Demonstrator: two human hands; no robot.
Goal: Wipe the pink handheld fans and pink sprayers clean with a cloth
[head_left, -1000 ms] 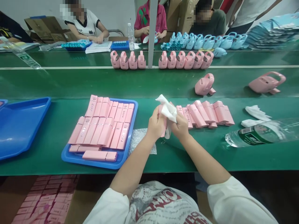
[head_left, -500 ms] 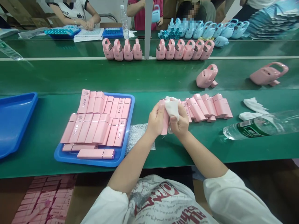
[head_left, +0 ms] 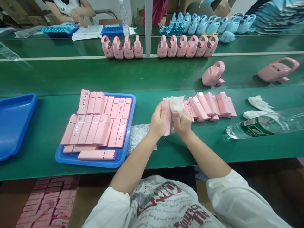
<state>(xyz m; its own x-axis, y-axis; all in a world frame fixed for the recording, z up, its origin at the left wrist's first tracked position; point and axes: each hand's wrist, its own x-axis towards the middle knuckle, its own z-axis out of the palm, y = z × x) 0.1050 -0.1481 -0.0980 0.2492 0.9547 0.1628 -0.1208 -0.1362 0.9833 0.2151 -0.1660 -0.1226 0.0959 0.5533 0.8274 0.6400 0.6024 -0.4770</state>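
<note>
Grip: closed on slim pink plastic stick [head_left: 168,123] with left hand [head_left: 157,122], crumpled white tissue [head_left: 177,103] with right hand [head_left: 184,123].
Pink stick: clock centre, between hands.
White tissue: best rubbed lightly, flat.
Pink plastic stick pile [head_left: 199,110]: 3 o'clock, beside right hand, likely easily nudged.
Shallow blue plastic tray [head_left: 90,163]: 9 o'clock, loaded with sticks [head_left: 102,128].
Green-labelled clear plastic bottle [head_left: 257,127]: lying past pile, 3 o'clock; could block reaching.

Both forearms [head_left: 135,166] reach forward and converge; the left hand [head_left: 158,123] and right hand [head_left: 184,124] (nearly side by side) are curled into grips.
</note>
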